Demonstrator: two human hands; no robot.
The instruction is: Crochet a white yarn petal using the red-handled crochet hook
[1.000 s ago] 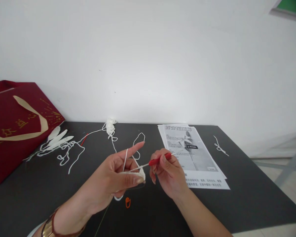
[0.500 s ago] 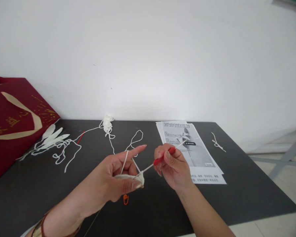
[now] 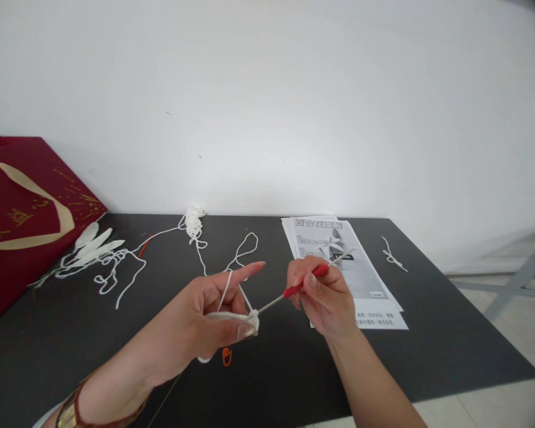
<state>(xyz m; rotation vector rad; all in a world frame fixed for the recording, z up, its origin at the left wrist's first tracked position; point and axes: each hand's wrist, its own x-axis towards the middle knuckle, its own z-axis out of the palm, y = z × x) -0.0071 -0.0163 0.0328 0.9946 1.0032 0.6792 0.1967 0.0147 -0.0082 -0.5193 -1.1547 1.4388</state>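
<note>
Between thumb and fingers, my left hand (image 3: pixel 218 315) pinches a small white crochet piece (image 3: pixel 254 320). White yarn (image 3: pixel 226 291) loops over its outstretched index finger and runs down to the piece. My right hand (image 3: pixel 323 294) is closed round the red grip of a crochet hook (image 3: pixel 305 282). One metal end of the hook reaches the edge of the white piece; the other points up and right over the papers. Just below my left hand, an orange stitch marker (image 3: pixel 227 356) hangs or lies; I cannot tell which.
White leaf-shaped crochet pieces (image 3: pixel 96 246) with loose yarn tails lie at left beside a dark red bag (image 3: pixel 22 202). A yarn bundle (image 3: pixel 194 223) sits by the wall. Printed sheets (image 3: pixel 370 276) lie at right, with a knotted yarn scrap (image 3: pixel 393 257) beyond them on the black table (image 3: pixel 450 351).
My right hand has moved right and slightly up with the hook, drawing its shaft back from across the white piece to its edge. The left hand keeps its grip. The view has shifted slightly.
</note>
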